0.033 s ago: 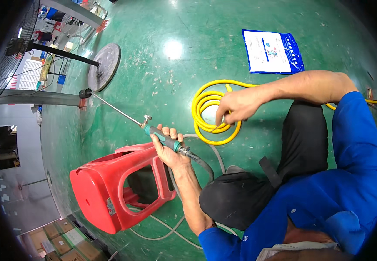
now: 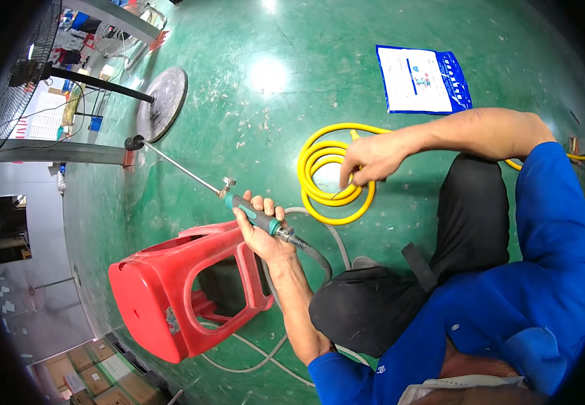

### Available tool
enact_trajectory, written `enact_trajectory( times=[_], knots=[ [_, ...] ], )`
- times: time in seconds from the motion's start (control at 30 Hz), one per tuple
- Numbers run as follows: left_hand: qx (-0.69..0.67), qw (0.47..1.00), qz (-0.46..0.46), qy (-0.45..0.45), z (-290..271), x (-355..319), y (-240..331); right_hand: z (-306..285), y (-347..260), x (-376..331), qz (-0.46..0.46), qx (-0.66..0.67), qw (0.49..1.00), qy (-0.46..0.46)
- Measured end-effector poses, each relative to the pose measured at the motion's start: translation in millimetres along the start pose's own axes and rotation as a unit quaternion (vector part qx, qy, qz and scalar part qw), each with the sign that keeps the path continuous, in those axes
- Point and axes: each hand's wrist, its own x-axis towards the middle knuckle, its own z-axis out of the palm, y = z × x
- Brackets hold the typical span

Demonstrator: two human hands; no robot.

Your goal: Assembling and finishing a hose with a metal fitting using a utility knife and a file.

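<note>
My left hand [image 2: 260, 236] is closed around the teal grip of a spray wand [image 2: 255, 214]. Its thin metal rod [image 2: 181, 170] runs up and left to a black head [image 2: 134, 143] near the floor. A grey hose [image 2: 314, 255] leaves the back of the grip and curls past my knee. My right hand [image 2: 368, 160] reaches forward and pinches the near side of a coiled yellow hose [image 2: 319, 177] lying on the green floor. One end of the yellow hose trails off to the right behind my arm.
A red plastic stool [image 2: 164, 297] lies on its side just left of my left hand. A standing fan's round base [image 2: 162, 102] and black pole sit at upper left. A blue-and-white bag [image 2: 419, 79] lies flat beyond the coil. Cardboard boxes [image 2: 80, 374] are at lower left.
</note>
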Motion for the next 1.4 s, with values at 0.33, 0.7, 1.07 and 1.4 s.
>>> enact_trajectory(
  times=[0.33,0.7,1.07,1.4],
  knots=[
    [-0.149,0.977,-0.079,-0.131,-9,5,3,62,163,-23,0.130,-0.001,0.991,0.041],
    [-0.306,0.928,-0.149,-0.150,-1,6,4,110,218,-26,0.172,0.004,0.980,0.098],
    [0.013,0.996,-0.081,-0.044,17,4,-10,81,189,-24,0.219,0.115,0.967,0.066],
    [0.072,0.997,-0.005,0.033,3,18,-16,-6,24,-39,0.052,0.087,0.994,0.051]
  ],
)
